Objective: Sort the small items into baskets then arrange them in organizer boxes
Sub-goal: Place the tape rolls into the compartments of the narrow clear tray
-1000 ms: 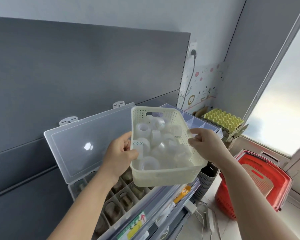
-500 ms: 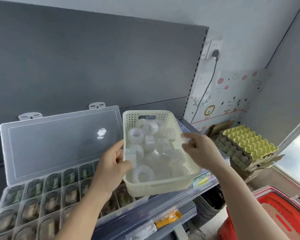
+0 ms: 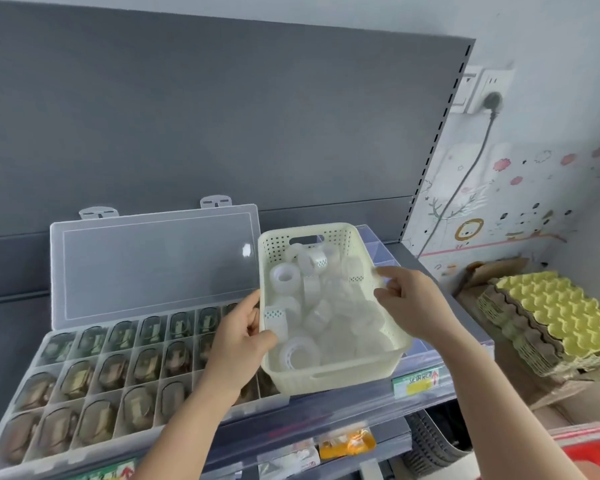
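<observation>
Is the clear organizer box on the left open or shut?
Open. The organizer box has its clear lid raised against the grey panel, leaving its filled compartments uncovered.

The left hand (image 3: pixel 238 344) and right hand (image 3: pixel 411 303) grip opposite rims of a cream basket (image 3: pixel 329 377) full of clear tape rolls (image 3: pixel 284 277), over the right end of an open organizer box (image 3: pixel 94 386) on the shelf (image 3: pixel 426 396); yellow egg trays (image 3: pixel 561 317) sit at right
</observation>
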Tool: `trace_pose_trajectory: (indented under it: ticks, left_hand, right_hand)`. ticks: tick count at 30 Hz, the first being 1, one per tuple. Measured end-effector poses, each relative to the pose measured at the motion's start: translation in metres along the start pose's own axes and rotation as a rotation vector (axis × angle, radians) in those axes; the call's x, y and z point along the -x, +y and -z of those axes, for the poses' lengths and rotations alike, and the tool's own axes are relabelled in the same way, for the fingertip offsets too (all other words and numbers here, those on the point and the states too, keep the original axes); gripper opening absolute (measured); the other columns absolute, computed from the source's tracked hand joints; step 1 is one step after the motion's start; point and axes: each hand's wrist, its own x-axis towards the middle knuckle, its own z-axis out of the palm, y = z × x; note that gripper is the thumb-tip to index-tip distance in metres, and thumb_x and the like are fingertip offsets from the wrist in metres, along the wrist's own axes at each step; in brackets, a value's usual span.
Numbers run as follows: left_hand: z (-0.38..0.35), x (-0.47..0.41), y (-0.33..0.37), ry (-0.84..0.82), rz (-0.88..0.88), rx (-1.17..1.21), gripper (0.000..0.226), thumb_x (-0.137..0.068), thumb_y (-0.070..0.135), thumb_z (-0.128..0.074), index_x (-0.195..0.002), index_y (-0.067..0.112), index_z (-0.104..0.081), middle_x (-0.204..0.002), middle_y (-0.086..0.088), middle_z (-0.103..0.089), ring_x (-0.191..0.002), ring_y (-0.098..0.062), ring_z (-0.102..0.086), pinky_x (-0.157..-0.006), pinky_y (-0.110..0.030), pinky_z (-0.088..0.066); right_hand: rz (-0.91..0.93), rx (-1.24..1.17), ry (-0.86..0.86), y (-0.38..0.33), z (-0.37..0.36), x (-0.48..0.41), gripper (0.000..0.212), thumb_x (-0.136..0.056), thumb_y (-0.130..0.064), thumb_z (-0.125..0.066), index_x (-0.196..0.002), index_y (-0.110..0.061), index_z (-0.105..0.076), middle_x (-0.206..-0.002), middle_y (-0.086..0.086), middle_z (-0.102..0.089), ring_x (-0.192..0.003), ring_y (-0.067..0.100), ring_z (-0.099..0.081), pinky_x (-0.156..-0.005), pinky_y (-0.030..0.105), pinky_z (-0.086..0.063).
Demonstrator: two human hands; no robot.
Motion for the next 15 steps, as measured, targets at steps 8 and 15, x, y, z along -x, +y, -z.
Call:
trace_pose_trajectory:
  ticks: [8,15]
  left_hand:
    - [0.016,-0.007,-0.001,0.015,0.002,-0.113,0.066,-0.079,-0.006,-0.056,-0.125,0.041,-0.052,-0.095,-0.02,-0.065,-0.089,-0.039,-0.06,-0.076,-0.046,-0.053]
    - [0.036,-0.005,-0.001,0.052,-0.027,-0.283,0.066,-0.08,-0.001,-0.057,-0.133,0.036,-0.049,-0.067,-0.014,-0.052,-0.055,-0.008,-0.04,-0.056,-0.026,-0.034]
  right_hand:
    - [-0.024,-0.039,-0.009,-0.008,-0.011,-0.001,0.042,-0.086,-0.008,-0.054,-0.127,-0.017,-0.058,-0.048,-0.006,-0.031,-0.047,0.009,-0.031,-0.051,0.026,-0.029]
    - [-0.03,-0.059,-0.034,-0.014,-0.034,0.0,0.032,-0.085,-0.008,-0.053,-0.115,-0.012,-0.063,-0.047,-0.007,-0.03,-0.048,0.011,-0.03,-0.049,0.026,-0.027]
